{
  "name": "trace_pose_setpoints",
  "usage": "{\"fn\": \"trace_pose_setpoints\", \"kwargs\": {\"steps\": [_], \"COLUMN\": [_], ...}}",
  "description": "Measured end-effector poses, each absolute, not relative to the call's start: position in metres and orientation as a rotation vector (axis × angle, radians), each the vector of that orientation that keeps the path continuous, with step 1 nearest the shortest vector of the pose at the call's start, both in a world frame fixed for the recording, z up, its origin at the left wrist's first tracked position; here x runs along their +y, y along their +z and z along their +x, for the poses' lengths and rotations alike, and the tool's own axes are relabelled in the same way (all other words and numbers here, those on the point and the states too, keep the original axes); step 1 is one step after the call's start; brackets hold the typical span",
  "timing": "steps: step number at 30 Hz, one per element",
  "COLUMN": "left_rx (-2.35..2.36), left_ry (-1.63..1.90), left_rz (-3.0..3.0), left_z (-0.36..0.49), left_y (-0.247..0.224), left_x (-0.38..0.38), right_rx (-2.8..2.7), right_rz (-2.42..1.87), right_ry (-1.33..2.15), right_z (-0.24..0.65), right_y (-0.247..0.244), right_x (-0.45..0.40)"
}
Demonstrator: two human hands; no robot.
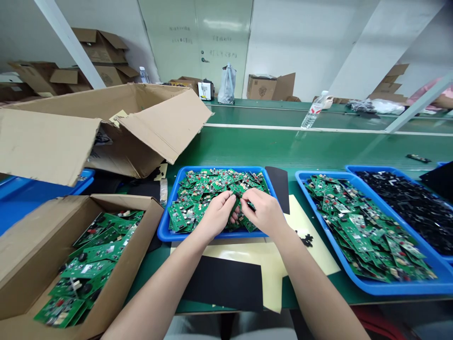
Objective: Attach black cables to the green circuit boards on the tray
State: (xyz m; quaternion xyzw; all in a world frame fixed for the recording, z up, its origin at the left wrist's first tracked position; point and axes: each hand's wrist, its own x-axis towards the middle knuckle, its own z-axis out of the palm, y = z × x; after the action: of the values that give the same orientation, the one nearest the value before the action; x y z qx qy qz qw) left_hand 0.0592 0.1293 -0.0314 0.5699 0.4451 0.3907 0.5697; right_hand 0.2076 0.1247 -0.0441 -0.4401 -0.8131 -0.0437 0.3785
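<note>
My left hand (220,211) is closed round a green circuit board (236,204), most of it hidden by the fingers. Close against it, my right hand (262,208) pinches at the board's edge, where a small dark part shows between the fingers; its kind is too small to make out. Both hands are over a blue tray (164,231) heaped with green circuit boards (198,189). Several small black pieces (307,240) lie on yellow backing paper (320,255), to the right of my right forearm.
At left, a cardboard box (24,264) holds more boards, with a larger open carton (152,113) behind. A second blue tray (368,285) of boards stands at right, beside a tray of black parts (406,203). Black sheets (226,283) lie in front; a water bottle (313,111) stands behind.
</note>
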Motion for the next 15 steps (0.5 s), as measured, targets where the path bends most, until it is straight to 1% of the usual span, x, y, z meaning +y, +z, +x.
{"fn": "trace_pose_setpoints", "kwargs": {"steps": [15], "left_rx": [1.091], "left_ry": [0.883], "left_rz": [1.482], "left_z": [0.0568], "left_y": [-0.0329], "left_x": [0.1313], "right_rx": [-2.022], "right_rz": [-1.165], "right_ry": [-0.088], "right_z": [0.2154], "right_y": [-0.0398], "right_x": [0.1244]}}
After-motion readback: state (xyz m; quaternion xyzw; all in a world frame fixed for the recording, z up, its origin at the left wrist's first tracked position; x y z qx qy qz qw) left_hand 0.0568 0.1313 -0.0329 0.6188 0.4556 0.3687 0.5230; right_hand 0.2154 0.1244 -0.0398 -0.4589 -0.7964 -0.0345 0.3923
